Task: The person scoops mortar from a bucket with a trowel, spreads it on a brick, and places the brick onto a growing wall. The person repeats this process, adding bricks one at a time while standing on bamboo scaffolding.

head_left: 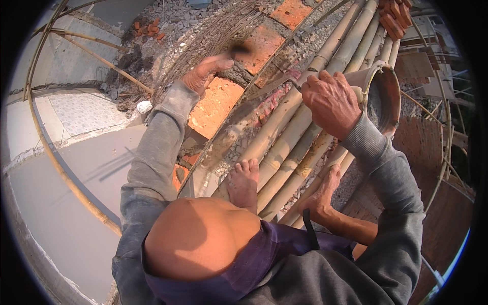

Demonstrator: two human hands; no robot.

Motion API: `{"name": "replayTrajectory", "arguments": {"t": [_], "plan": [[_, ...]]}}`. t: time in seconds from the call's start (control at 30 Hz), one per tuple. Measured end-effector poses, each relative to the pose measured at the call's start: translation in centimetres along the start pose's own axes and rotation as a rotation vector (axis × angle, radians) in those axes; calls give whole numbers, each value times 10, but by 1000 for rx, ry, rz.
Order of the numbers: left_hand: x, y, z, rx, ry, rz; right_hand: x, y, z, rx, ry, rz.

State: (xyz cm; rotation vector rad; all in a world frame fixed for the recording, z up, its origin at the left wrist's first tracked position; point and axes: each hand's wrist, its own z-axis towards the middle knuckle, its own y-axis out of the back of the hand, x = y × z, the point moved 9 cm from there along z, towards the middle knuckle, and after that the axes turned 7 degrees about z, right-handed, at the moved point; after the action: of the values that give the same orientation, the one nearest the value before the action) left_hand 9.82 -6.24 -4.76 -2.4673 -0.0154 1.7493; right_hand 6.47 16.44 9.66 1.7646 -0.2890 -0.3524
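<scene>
My left hand [206,73] is at the outer side of a low brick wall, its forefinger stretched over grey mortar [236,74]. Its other fingers are partly hidden, and I see nothing held in it. Just below it, an orange brick [216,107] lies on the wall; another brick [261,48] sits beyond the mortar. My right hand [333,104] is closed around the handle of a trowel [277,85], whose thin blade points left toward the wall. Right behind that hand stands a bucket [395,99] with grey mortar inside. A dark blurred spot beside the left fingertips is unclear.
My bare feet [243,183] rest on a platform of bamboo poles [284,147]. Stacked red bricks [394,19] lie at its far end. A thin line [249,87] runs along the wall's edge. Rubble [173,18] lies beyond, and a curved bamboo pole [58,157] stands left.
</scene>
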Motion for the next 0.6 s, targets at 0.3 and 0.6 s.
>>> {"name": "replayTrajectory", "arguments": {"t": [0.3, 0.6], "plan": [[12, -1, 11, 42, -1, 118, 11, 11, 2, 83, -118, -41], [18, -9, 16, 188, 41, 15, 56, 4, 11, -32, 52, 96]]}}
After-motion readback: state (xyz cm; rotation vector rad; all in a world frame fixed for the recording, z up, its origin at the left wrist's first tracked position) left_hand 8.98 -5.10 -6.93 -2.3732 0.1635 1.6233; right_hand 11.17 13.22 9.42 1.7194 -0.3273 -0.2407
